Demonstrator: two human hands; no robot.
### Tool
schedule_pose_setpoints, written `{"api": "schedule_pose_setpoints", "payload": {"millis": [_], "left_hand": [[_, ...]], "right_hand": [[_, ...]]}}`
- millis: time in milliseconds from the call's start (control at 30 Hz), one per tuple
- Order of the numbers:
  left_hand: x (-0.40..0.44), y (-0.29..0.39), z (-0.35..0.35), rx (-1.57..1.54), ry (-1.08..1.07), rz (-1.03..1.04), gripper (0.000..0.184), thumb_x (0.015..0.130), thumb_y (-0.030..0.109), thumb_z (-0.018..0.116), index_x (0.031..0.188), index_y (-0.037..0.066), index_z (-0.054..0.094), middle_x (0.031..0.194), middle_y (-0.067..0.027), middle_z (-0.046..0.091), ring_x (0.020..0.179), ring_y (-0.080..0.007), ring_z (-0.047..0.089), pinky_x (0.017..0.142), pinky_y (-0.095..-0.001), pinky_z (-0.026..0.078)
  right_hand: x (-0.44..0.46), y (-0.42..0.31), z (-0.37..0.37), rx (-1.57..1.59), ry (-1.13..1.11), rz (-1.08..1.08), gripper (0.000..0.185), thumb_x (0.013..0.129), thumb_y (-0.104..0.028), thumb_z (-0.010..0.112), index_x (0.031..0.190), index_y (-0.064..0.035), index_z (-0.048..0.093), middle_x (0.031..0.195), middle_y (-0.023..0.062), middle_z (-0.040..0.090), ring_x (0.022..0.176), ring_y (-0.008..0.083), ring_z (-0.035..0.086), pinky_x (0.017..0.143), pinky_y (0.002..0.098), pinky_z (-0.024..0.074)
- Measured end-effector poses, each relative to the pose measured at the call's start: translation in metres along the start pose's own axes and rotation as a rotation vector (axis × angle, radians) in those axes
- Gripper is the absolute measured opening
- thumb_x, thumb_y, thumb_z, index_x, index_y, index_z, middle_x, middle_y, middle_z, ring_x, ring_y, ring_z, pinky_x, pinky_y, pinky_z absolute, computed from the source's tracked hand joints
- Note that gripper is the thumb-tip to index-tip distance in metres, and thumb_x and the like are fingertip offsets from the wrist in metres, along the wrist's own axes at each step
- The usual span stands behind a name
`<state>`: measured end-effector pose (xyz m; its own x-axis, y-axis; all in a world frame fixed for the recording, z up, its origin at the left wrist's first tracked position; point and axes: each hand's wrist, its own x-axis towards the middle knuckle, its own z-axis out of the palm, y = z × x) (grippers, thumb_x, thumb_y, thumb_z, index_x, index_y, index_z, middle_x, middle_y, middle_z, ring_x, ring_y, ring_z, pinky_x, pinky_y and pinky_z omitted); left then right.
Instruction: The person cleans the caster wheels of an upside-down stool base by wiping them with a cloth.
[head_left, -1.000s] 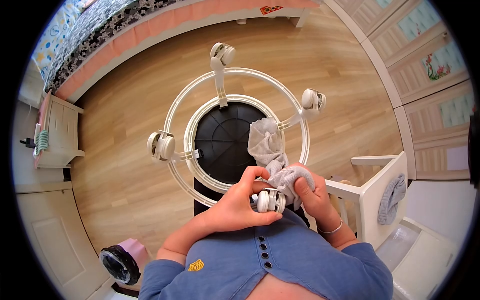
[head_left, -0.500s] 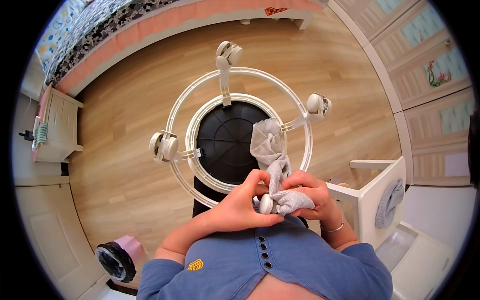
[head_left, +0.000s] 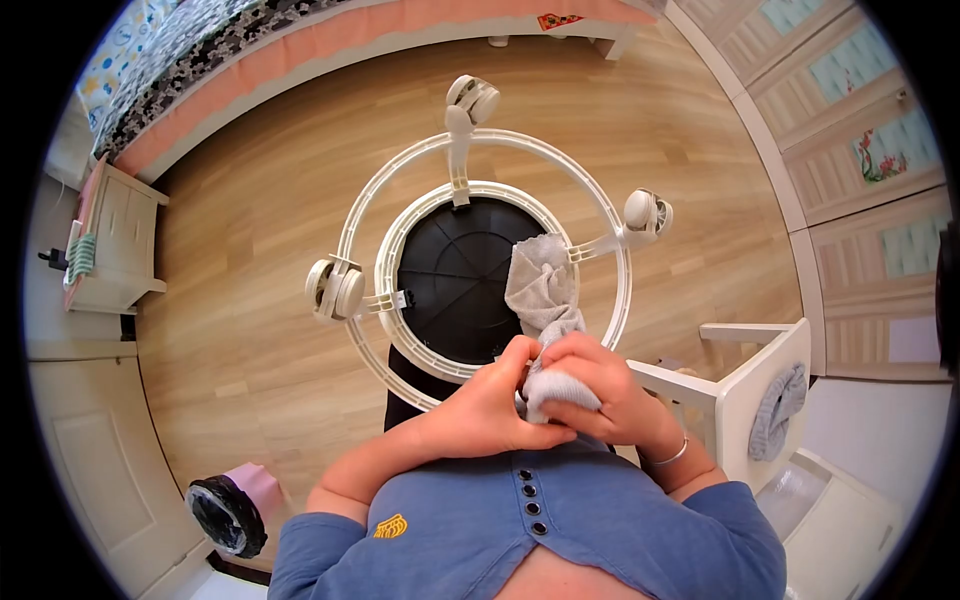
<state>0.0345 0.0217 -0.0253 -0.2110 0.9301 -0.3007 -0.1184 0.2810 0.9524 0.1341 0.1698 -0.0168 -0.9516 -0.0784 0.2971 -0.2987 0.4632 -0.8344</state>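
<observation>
A round white frame (head_left: 352,215) with two rings and a black disc (head_left: 455,275) in its middle lies across my lap, casters up. Three white casters show: one at the top (head_left: 472,100), one at the right (head_left: 648,213), one at the left (head_left: 335,289). My left hand (head_left: 492,402) is curled round the near caster, which the cloth and fingers now hide. My right hand (head_left: 610,392) pinches a grey cloth (head_left: 562,392) over that caster. The cloth's other end spreads over the disc's right edge.
A white chair (head_left: 740,400) with a grey cloth (head_left: 778,412) on it stands at the right. A bin with a black liner (head_left: 228,515) is at the lower left. Also around are a bed (head_left: 300,85), a small cabinet (head_left: 120,238) and wardrobe doors (head_left: 840,150).
My right hand has brought the cloth over the near caster and moved closer to my left hand, covering the caster. The frame has shifted slightly right in view.
</observation>
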Motion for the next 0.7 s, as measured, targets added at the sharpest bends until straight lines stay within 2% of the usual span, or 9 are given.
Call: {"api": "schedule_pose_setpoints", "payload": {"millis": [67, 100, 200, 233, 400, 567, 633, 667, 700], "left_hand": [[0.001, -0.003, 0.002, 0.050, 0.027, 0.046, 0.064, 0.064, 0.023, 0.077, 0.108, 0.000, 0.035, 0.096, -0.0153, 0.056, 0.091, -0.0208, 0.057, 0.076, -0.0319, 0.046], [0.001, -0.006, 0.003, -0.084, 0.002, 0.039, 0.065, 0.066, 0.023, 0.076, 0.110, -0.001, 0.035, 0.100, -0.0170, 0.056, 0.093, -0.0211, 0.057, 0.076, -0.0321, 0.046], [-0.001, 0.000, -0.002, -0.088, -0.037, 0.027, 0.064, 0.068, 0.023, 0.076, 0.111, 0.000, 0.034, 0.104, -0.0184, 0.055, 0.095, -0.0211, 0.056, 0.077, -0.0325, 0.046], [-0.003, 0.005, -0.004, -0.068, -0.053, 0.020, 0.066, 0.069, 0.025, 0.075, 0.113, 0.001, 0.033, 0.106, -0.0198, 0.055, 0.095, -0.0220, 0.056, 0.078, -0.0329, 0.045], [-0.012, -0.001, -0.011, 0.074, -0.015, 0.166, 0.061, 0.071, 0.024, 0.073, 0.115, 0.001, 0.038, 0.109, -0.0173, 0.054, 0.096, -0.0231, 0.056, 0.081, -0.0332, 0.044], [-0.014, 0.002, -0.014, 0.041, -0.051, 0.294, 0.055, 0.076, 0.014, 0.067, 0.122, 0.001, 0.039, 0.109, -0.0139, 0.053, 0.096, -0.0232, 0.054, 0.083, -0.0329, 0.043], [-0.009, -0.005, -0.018, 0.235, -0.109, 0.560, 0.053, 0.079, 0.009, 0.061, 0.126, 0.003, 0.038, 0.109, -0.0142, 0.052, 0.096, -0.0248, 0.054, 0.082, -0.0333, 0.043], [-0.009, -0.005, -0.017, 0.235, -0.108, 0.560, 0.053, 0.079, 0.009, 0.061, 0.126, 0.003, 0.038, 0.109, -0.0142, 0.052, 0.096, -0.0248, 0.054, 0.082, -0.0333, 0.043], [-0.010, -0.006, -0.016, 0.200, -0.093, 0.525, 0.049, 0.080, 0.009, 0.061, 0.124, 0.003, 0.040, 0.108, -0.0144, 0.053, 0.093, -0.0255, 0.054, 0.080, -0.0337, 0.044]], "right_hand": [[0.000, 0.000, 0.002, 0.229, 0.020, 0.319, 0.018, 0.081, -0.016, 0.059, 0.093, -0.0029, 0.057, 0.088, 0.0103, 0.052, 0.079, 0.0239, 0.052, 0.070, 0.0302, 0.0424], [-0.001, -0.001, 0.004, 0.236, 0.091, 0.375, 0.016, 0.086, -0.016, 0.054, 0.094, -0.0015, 0.056, 0.087, 0.0086, 0.051, 0.078, 0.0202, 0.052, 0.069, 0.0280, 0.0420], [-0.006, 0.011, 0.009, 0.426, 0.221, 0.451, 0.019, 0.089, -0.018, 0.051, 0.096, -0.0007, 0.054, 0.087, 0.0056, 0.051, 0.078, 0.0151, 0.051, 0.069, 0.0266, 0.0416], [-0.007, 0.013, 0.011, 0.494, 0.257, 0.443, 0.023, 0.091, -0.022, 0.047, 0.097, -0.0001, 0.054, 0.088, 0.0029, 0.052, 0.079, 0.0106, 0.050, 0.069, 0.0243, 0.0412], [-0.014, 0.008, 0.011, 0.609, 0.441, 0.484, 0.033, 0.092, -0.030, 0.044, 0.101, 0.0008, 0.053, 0.090, 0.0026, 0.056, 0.081, 0.0077, 0.050, 0.071, 0.0215, 0.0413], [-0.027, 0.010, 0.007, 0.781, 0.545, 0.493, 0.046, 0.094, -0.039, 0.033, 0.113, 0.0006, 0.047, 0.106, 0.0099, 0.055, 0.097, 0.0177, 0.054, 0.084, 0.0305, 0.0436], [-0.035, 0.013, 0.006, 0.900, 0.586, 0.486, 0.049, 0.094, -0.041, 0.030, 0.115, 0.0004, 0.046, 0.109, 0.0111, 0.054, 0.100, 0.0195, 0.053, 0.087, 0.0328, 0.0425], [-0.039, 0.014, 0.005, 1.019, 0.627, 0.476, 0.053, 0.094, -0.044, 0.026, 0.117, 0.0002, 0.044, 0.112, 0.0123, 0.052, 0.102, 0.0213, 0.052, 0.090, 0.0351, 0.0413], [-0.038, 0.007, 0.002, 1.042, 0.610, 0.481, 0.055, 0.092, -0.044, 0.031, 0.116, 0.0032, 0.045, 0.113, 0.0113, 0.050, 0.102, 0.0172, 0.050, 0.085, 0.0287, 0.0407]]}}
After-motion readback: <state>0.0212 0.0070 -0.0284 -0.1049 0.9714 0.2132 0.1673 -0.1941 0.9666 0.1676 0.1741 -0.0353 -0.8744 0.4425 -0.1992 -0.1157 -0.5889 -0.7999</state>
